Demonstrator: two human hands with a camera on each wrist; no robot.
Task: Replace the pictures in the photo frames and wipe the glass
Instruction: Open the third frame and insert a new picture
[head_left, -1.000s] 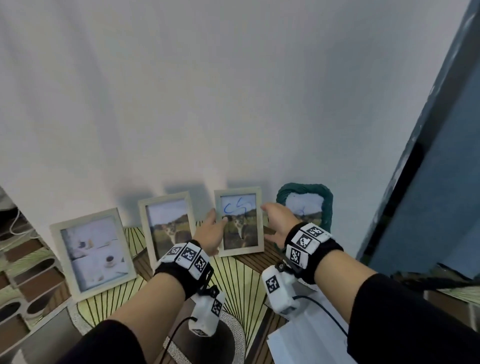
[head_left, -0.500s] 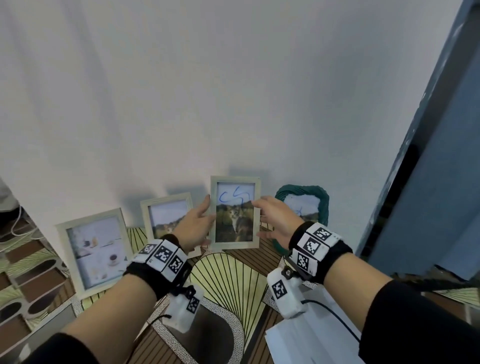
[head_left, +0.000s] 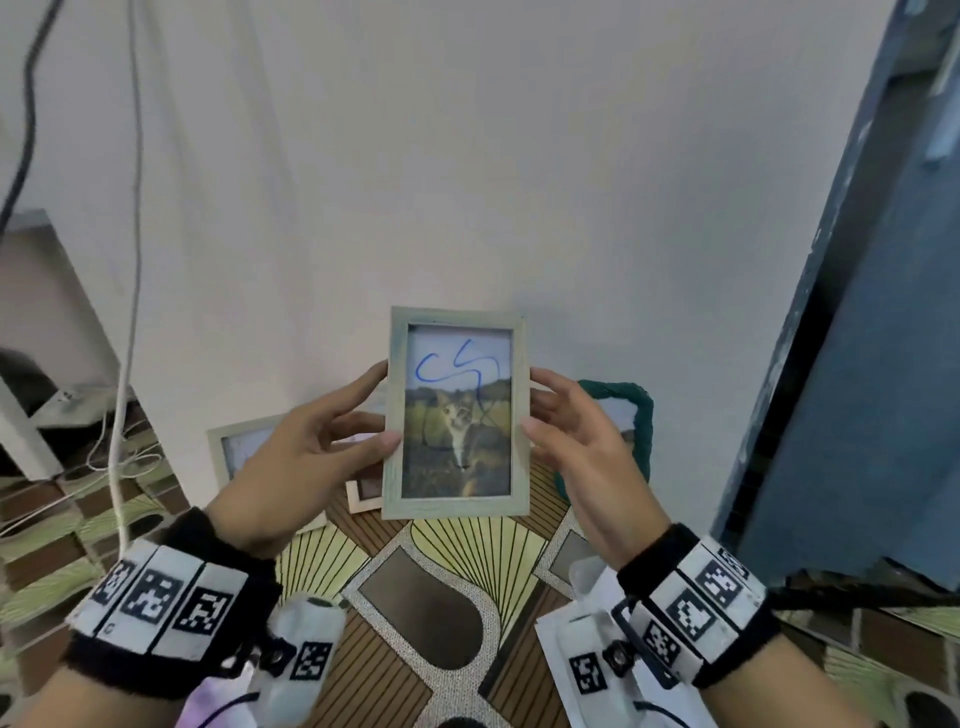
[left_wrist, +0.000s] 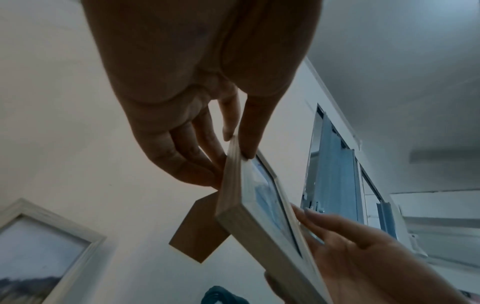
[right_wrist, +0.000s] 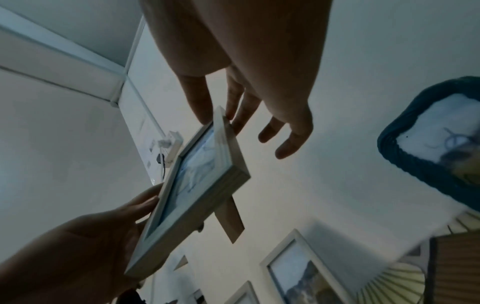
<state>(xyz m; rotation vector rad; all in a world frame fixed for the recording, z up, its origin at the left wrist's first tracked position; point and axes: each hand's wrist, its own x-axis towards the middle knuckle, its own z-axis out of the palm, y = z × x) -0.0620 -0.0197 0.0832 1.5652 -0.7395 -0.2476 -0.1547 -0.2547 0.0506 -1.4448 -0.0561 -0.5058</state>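
Frame (head_left: 456, 415) between both hands (head_left: 291, 457)

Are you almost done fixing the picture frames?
Nothing looks finished yet. Both hands, left and right, hold the cat frame, blue scribble still on its glass. The other frames, like the green one, still wait by the wall.

I am pinching the photo frame (left_wrist: 262, 222) with my left hand (left_wrist: 197, 86) — thumb on its front edge, fingers (left_wrist: 192, 156) behind — while my right hand (left_wrist: 363, 259) is holding its far side. Behind the frame its brown stand flap (left_wrist: 197, 228) is sticking out.
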